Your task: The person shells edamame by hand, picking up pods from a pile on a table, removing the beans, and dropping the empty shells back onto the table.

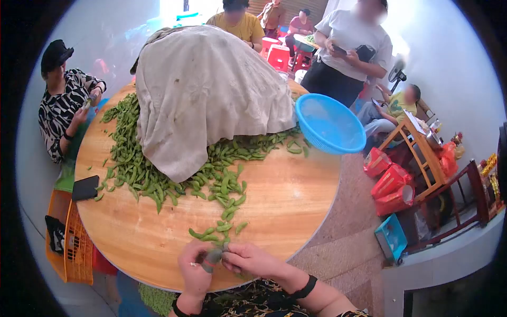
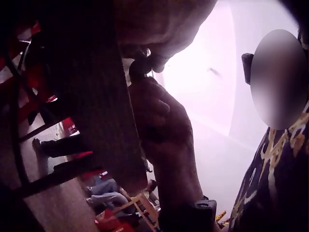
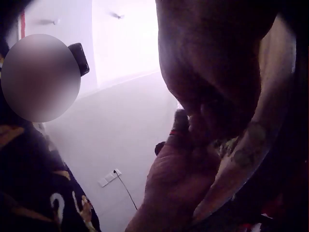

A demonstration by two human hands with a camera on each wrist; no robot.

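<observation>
Green pods (image 1: 124, 142) lay on the round table (image 1: 285, 206) beside a draped cloth (image 1: 206, 95), some trailing toward the table's near edge, where the left hand (image 1: 194, 268) and right hand (image 1: 254, 260) met, fingers bent, whatever they grasped too hidden to tell.

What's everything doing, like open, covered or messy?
Grey cloth: draped, rumpled, stained
Green pods: loose, partly covered
Blue basket: tilted, nothing seen inside
Black flat thing: lying flat
Orange crate: open-topped, dark thing inside
Left hand, right hand: fingers curled, close together; anything held is unclear
</observation>
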